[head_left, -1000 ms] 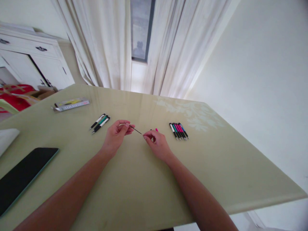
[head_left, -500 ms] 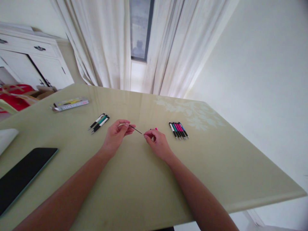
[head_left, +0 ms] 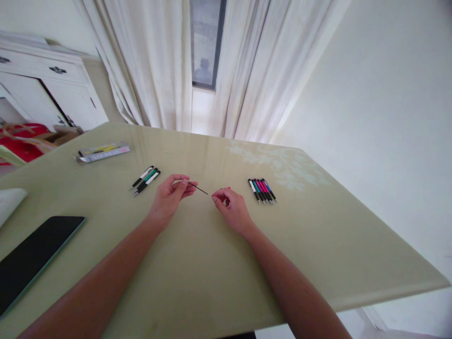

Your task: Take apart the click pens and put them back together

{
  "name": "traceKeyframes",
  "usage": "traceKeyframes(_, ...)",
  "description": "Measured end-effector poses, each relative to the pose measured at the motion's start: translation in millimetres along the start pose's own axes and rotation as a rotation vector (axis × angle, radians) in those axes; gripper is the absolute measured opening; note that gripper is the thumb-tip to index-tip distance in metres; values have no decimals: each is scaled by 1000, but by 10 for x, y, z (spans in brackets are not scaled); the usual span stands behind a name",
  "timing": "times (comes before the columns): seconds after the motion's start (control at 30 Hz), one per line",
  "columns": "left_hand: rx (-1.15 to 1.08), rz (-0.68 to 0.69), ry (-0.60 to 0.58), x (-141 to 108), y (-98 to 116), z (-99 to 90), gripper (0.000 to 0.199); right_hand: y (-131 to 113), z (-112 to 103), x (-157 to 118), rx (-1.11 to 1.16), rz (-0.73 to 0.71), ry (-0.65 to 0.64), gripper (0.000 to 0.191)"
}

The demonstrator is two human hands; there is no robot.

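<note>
My left hand (head_left: 173, 195) pinches a thin dark pen refill (head_left: 198, 188) between thumb and fingers, its tip slanting down to the right. Close by that tip is my right hand (head_left: 231, 207), thumb and forefinger pressed together; whatever sits between them is too small to make out. A bit of something pink-red (head_left: 229, 188) peeks out behind the right hand, mostly hidden. Left of my hands lie a few pens (head_left: 146, 180) with white, teal and black bodies. On the right, several pens (head_left: 262, 191) in white, teal, pink and blue lie side by side in a row.
The pale green table (head_left: 197, 273) spreads beneath my arms. A tablet-like black slab (head_left: 38, 259) and a white object (head_left: 10, 202) are at the left edge. Farther back lies a clear pen package (head_left: 103, 153). Curtains (head_left: 158, 66) hang behind the table.
Both hands stay almost in place, with the refill still in the left hand. Less of the pink thing shows behind my right hand.
</note>
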State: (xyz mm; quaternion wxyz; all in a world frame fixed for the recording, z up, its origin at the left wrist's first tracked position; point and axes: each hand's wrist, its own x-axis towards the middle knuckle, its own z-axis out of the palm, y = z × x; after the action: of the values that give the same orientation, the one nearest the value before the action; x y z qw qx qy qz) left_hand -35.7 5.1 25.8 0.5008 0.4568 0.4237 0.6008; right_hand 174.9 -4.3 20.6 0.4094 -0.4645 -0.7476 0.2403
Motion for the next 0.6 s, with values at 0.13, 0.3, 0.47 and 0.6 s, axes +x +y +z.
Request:
traceKeyframes(0.13,1,-21,-64,-16,-17,25,43,6,9,-5,0,-10,-15,10)
traceKeyframes(0.3,40,-56,-178,-74,-28,92,43,-11,20,-4,29,-35,14,7)
traceKeyframes(0.47,21,-129,-281,-136,-60,174,43,-71,16,-6,78,-33,57,11)
traceKeyframes(0.6,-8,-132,-266,-143,-86,181,43,-44,-47,6,-45,9,121,14)
